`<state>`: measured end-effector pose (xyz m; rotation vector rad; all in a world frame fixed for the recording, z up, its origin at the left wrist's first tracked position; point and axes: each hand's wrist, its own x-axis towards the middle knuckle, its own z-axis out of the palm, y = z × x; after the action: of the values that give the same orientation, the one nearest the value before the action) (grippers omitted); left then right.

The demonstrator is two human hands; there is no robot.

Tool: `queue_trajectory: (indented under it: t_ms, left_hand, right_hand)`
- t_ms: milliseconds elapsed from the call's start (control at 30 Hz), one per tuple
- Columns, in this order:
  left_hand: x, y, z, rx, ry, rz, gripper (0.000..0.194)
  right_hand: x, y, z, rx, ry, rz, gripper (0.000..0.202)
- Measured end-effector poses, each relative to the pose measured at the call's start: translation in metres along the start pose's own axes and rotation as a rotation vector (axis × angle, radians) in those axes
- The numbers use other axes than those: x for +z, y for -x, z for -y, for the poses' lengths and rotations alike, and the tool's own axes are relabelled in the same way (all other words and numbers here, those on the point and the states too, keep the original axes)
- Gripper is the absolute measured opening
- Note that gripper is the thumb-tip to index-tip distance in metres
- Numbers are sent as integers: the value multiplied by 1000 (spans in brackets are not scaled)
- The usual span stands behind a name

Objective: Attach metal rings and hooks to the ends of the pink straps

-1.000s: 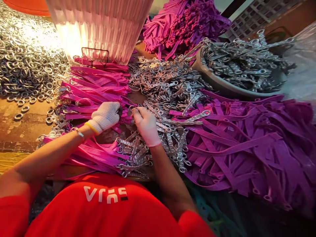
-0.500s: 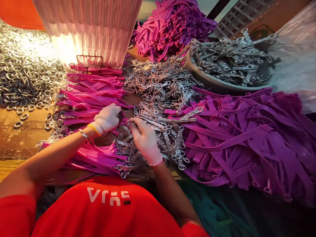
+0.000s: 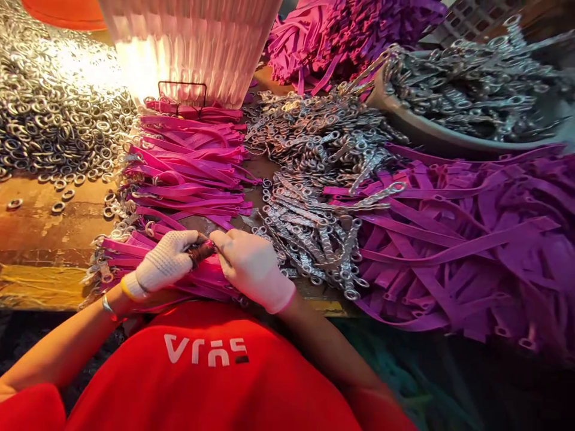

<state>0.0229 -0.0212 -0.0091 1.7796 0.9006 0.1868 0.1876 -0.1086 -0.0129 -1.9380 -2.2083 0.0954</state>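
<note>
In front of my chest both gloved hands meet. My left hand [image 3: 164, 263], in a white knitted glove with bare fingertips, is closed, its fingers curled round a pink strap [image 3: 208, 243] of which only a small bit shows. The right hand [image 3: 256, 263], in a smooth white glove, pinches at the same strap's end from the other side. Whether a metal part is also in this pinch is hidden by the fingers. Beneath the hands lies a bundle of pink straps [image 3: 206, 281] with metal pieces at its left end. Farther back is a row of similar pink straps [image 3: 193, 158].
Loose metal rings [image 3: 58, 129] are heaped at left. Flat metal links with eyed ends [image 3: 309, 221] lie right of the hands. Purple straps [image 3: 449, 251] cover the right side. Behind stand a basin [image 3: 417, 123] of metal links and a lit corrugated panel [image 3: 193, 48].
My hands have come nearer to my body and closer together, now over the near bundle of straps. The camera view has also shifted, so the surroundings sit farther right.
</note>
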Motion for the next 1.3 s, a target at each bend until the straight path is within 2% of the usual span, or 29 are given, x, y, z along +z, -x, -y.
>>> queue_trajectory:
  t_ms: [67,100,200,333,433,567,667,833,900,967,1067,1133,1233,1300]
  left_hand:
    - [2,-3,6,99,-143,9,24]
    - [3,-5,8,108,-145,32,24]
    - [2,-9,10,12,61,121,29]
    - [4,-9,9,-115,252,75,34]
    - [8,-8,14,-93,251,64,35]
    - [11,-6,21,-53,192,73,37]
    - [10,-6,21,-79,191,98,36]
    - [4,-10,15,-146,202,197,35]
    - [2,-13,17,-160,221,224,35]
    - [1,-15,20,-166,255,215,36]
    - [6,-17,22,-210,403,142,40]
    - [11,-16,19,-257,579,56,42]
    - [19,-14,8,-301,762,-7,35]
    - [24,-11,2,-316,812,3,32]
  right_hand:
    - [1,1,2,33,5,5,22]
    - [1,1,2,59,-9,3,23]
    - [0,3,0,103,-89,21,27]
    - [1,5,-6,96,-147,97,44]
    - [6,4,-8,102,-116,145,35]
    - [9,2,-6,6,-53,240,22]
    - [9,3,-1,-29,-26,264,19]
    - [-2,14,5,85,-1,267,23]
    - [-9,18,-3,86,-80,255,28]
    - [-13,18,-21,120,-158,182,31]
    - [-5,10,-57,382,-64,37,25]
    - [9,0,-79,525,78,21,21]
    - [32,-11,-95,516,132,78,16]
    - [37,-10,-94,474,26,14,16]
